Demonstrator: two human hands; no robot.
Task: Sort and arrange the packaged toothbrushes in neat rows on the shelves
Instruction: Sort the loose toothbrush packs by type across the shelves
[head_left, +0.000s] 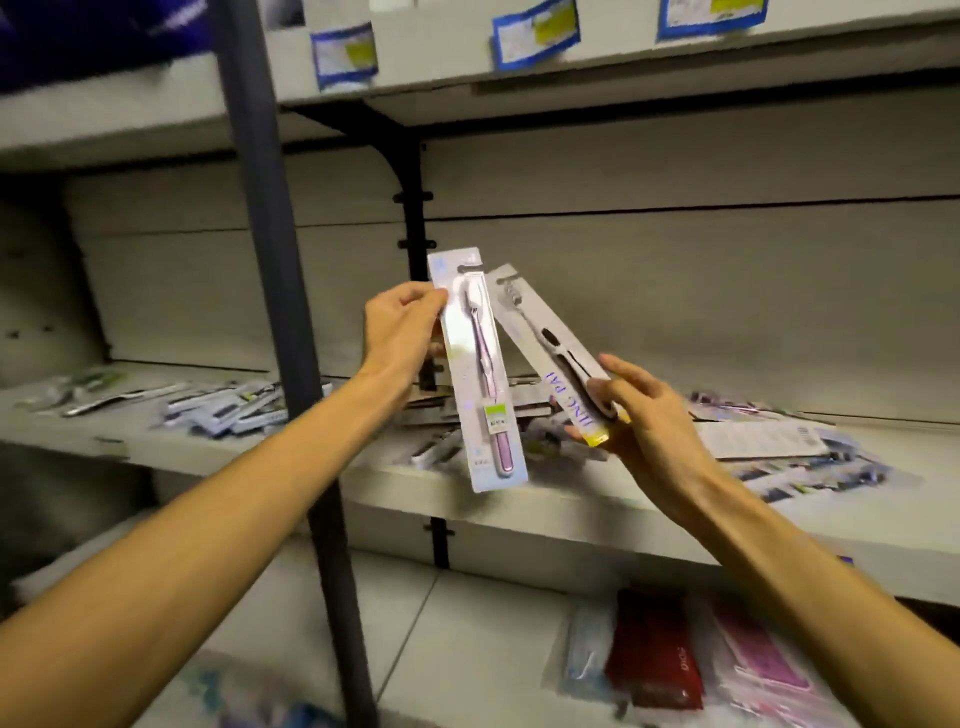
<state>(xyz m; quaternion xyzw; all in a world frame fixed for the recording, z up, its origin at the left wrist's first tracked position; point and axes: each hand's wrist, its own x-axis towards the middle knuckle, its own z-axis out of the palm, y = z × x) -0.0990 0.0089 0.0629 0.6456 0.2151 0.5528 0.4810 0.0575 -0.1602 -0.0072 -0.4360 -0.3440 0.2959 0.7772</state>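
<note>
Head view | shelf packs (234, 410) blurred | left hand (400, 327) hides pack (480, 374) edge

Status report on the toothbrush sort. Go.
Left hand grips pink toothbrush pack. Right hand holds black toothbrush pack. Loose packs litter shelf, unsorted.

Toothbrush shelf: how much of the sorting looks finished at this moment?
Little looks done: packs still lie in loose piles on the middle shelf, left pile and right pile; no neat row shows. In hand: the left hand holds a pink toothbrush pack, the right hand a black-and-white toothbrush pack. Left: placing both and straightening the piles.
</note>
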